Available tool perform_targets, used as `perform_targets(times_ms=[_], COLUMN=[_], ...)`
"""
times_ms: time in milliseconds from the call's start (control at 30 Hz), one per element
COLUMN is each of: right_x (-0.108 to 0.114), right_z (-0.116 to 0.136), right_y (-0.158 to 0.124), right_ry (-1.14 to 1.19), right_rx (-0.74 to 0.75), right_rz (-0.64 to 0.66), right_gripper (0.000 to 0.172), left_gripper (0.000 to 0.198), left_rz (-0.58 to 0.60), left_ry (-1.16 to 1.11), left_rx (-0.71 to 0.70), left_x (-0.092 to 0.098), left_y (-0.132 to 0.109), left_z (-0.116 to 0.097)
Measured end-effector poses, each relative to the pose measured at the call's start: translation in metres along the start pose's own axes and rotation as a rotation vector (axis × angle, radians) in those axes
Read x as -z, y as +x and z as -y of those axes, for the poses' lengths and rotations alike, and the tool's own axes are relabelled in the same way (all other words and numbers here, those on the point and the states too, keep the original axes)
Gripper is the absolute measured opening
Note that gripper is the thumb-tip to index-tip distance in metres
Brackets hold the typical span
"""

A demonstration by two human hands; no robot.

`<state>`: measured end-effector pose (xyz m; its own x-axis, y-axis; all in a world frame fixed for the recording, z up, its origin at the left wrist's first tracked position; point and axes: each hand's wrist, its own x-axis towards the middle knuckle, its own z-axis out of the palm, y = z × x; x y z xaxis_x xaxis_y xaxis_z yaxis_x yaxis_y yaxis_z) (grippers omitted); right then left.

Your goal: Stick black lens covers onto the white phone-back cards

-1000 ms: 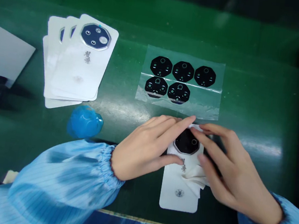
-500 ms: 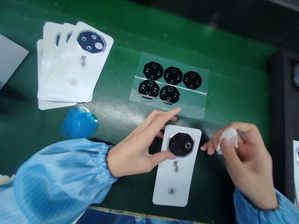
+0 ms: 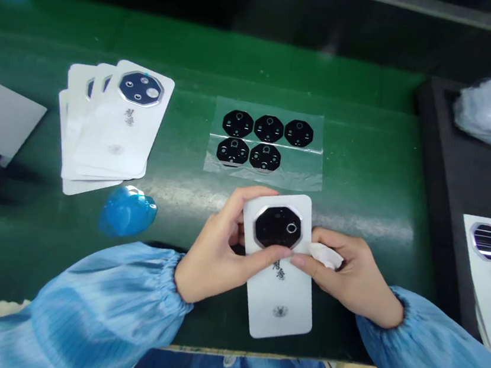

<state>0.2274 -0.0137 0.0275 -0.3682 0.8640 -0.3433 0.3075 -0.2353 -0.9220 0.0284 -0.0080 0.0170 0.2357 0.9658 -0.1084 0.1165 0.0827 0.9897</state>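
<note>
White rectangular panel (image 3: pixel 297 295), perhaps plastic, should handle light and stiff by the edges (image 3: pixel 309 305) left hand (image 3: pixel 221 258) and right hand (image 3: pixel 353 275) grasp.

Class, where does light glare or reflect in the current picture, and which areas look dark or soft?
Head view: pale glare across the green tabletop; head view: glints on the blue translucent lump; head view: striped reflections on the octagonal camera cover at right; head view: dark upper edge, slightly soft clear plastic bag.

green tabletop (image 3: pixel 364 169) | overlapping white panels (image 3: pixel 115 132), left | blue lump (image 3: pixel 128 212) nearby | clear sheet (image 3: pixel 298 169), middle | black tray (image 3: pixel 450 191), right
</note>
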Motion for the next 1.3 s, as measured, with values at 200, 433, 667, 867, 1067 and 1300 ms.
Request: perform_targets(times_ms=[200, 433, 667, 867, 1067, 1300], right_x=[0.000, 0.002, 0.003, -0.004, 0.033, 0.169], right_z=[0.001, -0.001, -0.003, 0.001, 0.013, -0.014], right_y=[-0.001, -0.002, -0.001, 0.005, -0.037, -0.143], right_ry=[0.074, 0.173, 0.168, 0.007, -0.144, -0.368], right_rx=[-0.046, -0.095, -0.134, 0.024, 0.038, -0.240], right_rz=[0.031, 0.099, 0.107, -0.064, -0.368, -0.896], right_gripper=[0.016, 0.018, 0.025, 0.024, 0.028, 0.032], left_gripper=[0.041, 0.028, 0.022, 0.027, 0.041, 0.041], left_rz=[-0.020, 0.003, -0.026, -0.090, 0.114, 0.157], left_ry=[-0.037, -0.141, 0.006, 0.162, 0.058, 0.170], left_rx=[0.054, 0.044, 0.021, -0.084, -0.025, -0.025], left_x=[0.001, 0.003, 0.006, 0.011, 0.012, 0.012], left_y=[0.003, 0.004, 0.005, 0.001, -0.003, 0.003], left_z=[-0.001, -0.001, 0.007, 0.013, 0.017, 0.025])
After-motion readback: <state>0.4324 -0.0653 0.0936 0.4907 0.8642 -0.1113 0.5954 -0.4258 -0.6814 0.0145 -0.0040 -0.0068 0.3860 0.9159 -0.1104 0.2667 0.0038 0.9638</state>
